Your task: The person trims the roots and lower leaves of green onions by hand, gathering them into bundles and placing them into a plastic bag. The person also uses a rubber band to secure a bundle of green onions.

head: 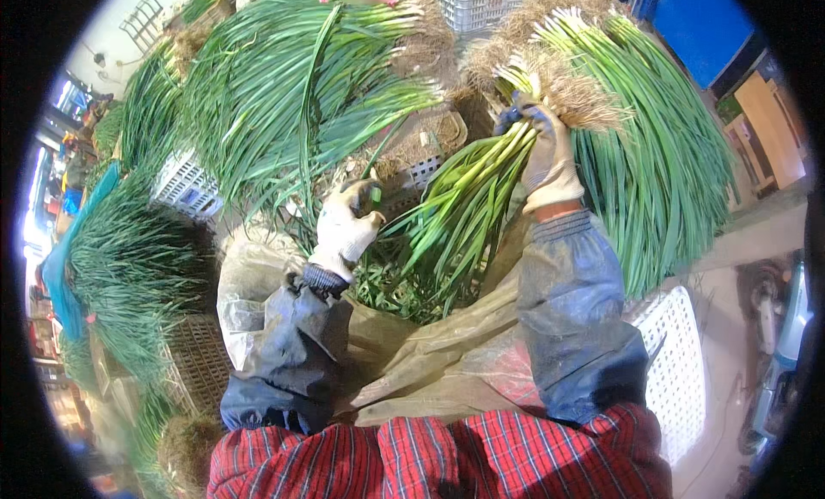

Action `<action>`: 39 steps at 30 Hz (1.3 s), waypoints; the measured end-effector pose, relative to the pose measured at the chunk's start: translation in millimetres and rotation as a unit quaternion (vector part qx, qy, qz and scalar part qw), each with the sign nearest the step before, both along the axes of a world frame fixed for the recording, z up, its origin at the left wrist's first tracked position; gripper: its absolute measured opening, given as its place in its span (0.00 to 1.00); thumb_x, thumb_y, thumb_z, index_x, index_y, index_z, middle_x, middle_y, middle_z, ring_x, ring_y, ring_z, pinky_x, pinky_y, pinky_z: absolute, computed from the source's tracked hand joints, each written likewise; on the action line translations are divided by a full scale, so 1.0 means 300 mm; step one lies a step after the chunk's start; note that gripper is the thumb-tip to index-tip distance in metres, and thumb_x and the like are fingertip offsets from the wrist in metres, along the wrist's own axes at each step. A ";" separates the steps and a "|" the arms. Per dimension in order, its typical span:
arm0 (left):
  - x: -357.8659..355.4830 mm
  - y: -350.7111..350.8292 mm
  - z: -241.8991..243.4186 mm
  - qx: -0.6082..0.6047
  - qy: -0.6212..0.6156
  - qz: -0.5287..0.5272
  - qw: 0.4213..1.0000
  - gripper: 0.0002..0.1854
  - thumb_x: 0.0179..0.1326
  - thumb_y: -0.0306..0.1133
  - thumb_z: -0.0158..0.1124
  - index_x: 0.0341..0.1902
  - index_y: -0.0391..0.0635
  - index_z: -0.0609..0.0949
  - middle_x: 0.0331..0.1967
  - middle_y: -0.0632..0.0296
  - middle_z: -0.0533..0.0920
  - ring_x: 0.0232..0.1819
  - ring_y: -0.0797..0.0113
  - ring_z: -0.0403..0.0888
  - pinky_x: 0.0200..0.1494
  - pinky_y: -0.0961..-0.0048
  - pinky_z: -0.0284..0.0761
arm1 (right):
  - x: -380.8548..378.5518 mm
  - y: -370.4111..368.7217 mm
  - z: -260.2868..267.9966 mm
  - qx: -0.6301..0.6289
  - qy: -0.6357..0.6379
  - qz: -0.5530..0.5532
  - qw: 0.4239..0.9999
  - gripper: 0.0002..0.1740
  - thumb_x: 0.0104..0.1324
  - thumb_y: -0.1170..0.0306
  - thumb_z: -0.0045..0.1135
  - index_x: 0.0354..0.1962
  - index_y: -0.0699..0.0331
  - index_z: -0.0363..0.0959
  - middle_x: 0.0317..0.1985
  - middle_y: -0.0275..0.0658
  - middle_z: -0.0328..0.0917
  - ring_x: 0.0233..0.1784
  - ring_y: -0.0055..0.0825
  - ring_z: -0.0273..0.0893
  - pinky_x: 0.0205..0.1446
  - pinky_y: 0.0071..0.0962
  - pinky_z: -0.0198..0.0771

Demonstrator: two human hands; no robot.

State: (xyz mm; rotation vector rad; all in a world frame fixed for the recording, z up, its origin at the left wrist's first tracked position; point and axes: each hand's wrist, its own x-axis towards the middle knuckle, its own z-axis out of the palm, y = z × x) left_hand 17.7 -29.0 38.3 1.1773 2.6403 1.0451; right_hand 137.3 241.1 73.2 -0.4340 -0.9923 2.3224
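My right hand (544,154), in a pale glove with dark coated fingers, grips a bunch of green onions (480,176) just below the roots. Its leaves hang down and to the left; the white ends and brown roots (583,96) point up and right. To the left, my left hand (348,222), gloved the same way, is curled around a green leaf (381,149), and a bit of green shows between thumb and fingers. Loose green leaves (406,289) lie below and between my hands, beside a translucent plastic sheet (445,370) across my lap.
Large piles of green onions lie ahead left (277,93) and right (651,157). A brown crate (445,128) stands between them. White plastic crates stand at left (188,184), far back (480,6) and lower right (677,363). More onions (129,273) fill the left side.
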 end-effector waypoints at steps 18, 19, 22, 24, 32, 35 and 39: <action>0.235 0.232 0.110 0.161 -0.258 -0.086 0.949 0.29 0.38 0.34 0.75 0.47 0.39 0.75 0.39 0.54 0.82 0.41 0.66 0.81 0.46 0.71 0.76 | -0.040 -0.254 -0.033 0.374 -0.159 0.063 0.912 0.16 0.64 0.70 0.46 0.48 0.64 0.72 0.38 0.38 0.79 0.39 0.28 0.78 0.45 0.25 0.70; 0.231 0.243 0.084 0.169 -0.289 -0.103 0.937 0.29 0.39 0.32 0.75 0.47 0.39 0.75 0.39 0.56 0.82 0.42 0.68 0.80 0.46 0.72 0.75 | -0.041 -0.242 -0.017 0.414 -0.200 0.080 0.885 0.17 0.63 0.70 0.45 0.49 0.64 0.72 0.38 0.41 0.79 0.40 0.30 0.78 0.46 0.26 0.70; 0.225 0.257 0.055 0.222 -0.366 -0.147 0.892 0.23 0.42 0.27 0.73 0.45 0.40 0.77 0.38 0.60 0.83 0.39 0.74 0.79 0.43 0.75 0.75 | -0.031 -0.231 -0.041 0.460 -0.188 0.040 0.867 0.18 0.62 0.71 0.45 0.49 0.64 0.71 0.39 0.43 0.79 0.41 0.31 0.78 0.46 0.26 0.70; 0.225 0.219 0.063 0.187 -0.386 -0.144 0.892 0.21 0.42 0.26 0.72 0.43 0.40 0.78 0.35 0.62 0.83 0.35 0.75 0.79 0.39 0.75 0.75 | -0.006 -0.276 0.072 0.538 -0.246 0.061 0.804 0.18 0.62 0.69 0.47 0.49 0.65 0.71 0.40 0.42 0.79 0.42 0.29 0.78 0.47 0.26 0.69; 0.160 0.106 0.217 0.127 -0.423 -0.172 0.880 0.16 0.40 0.21 0.65 0.37 0.40 0.78 0.27 0.67 0.79 0.28 0.76 0.75 0.32 0.77 0.71 | -0.023 -0.245 -0.013 0.567 -0.072 0.199 0.796 0.21 0.66 0.74 0.42 0.57 0.63 0.66 0.57 0.40 0.72 0.55 0.29 0.74 0.59 0.25 0.68; 0.121 0.209 0.235 0.133 -0.429 -0.246 0.859 0.16 0.40 0.20 0.65 0.37 0.39 0.78 0.26 0.67 0.78 0.27 0.76 0.74 0.31 0.77 0.71 | 0.010 -0.130 -0.046 0.536 -0.075 0.180 0.821 0.21 0.67 0.73 0.41 0.58 0.65 0.65 0.53 0.39 0.75 0.51 0.29 0.76 0.57 0.25 0.70; 0.155 0.154 0.263 0.103 -0.470 -0.202 0.853 0.15 0.39 0.22 0.66 0.35 0.39 0.77 0.24 0.68 0.76 0.26 0.78 0.73 0.30 0.78 0.70 | -0.002 -0.221 -0.098 0.077 -0.010 0.249 0.965 0.19 0.69 0.71 0.41 0.56 0.68 0.67 0.48 0.38 0.76 0.49 0.25 0.75 0.57 0.26 0.69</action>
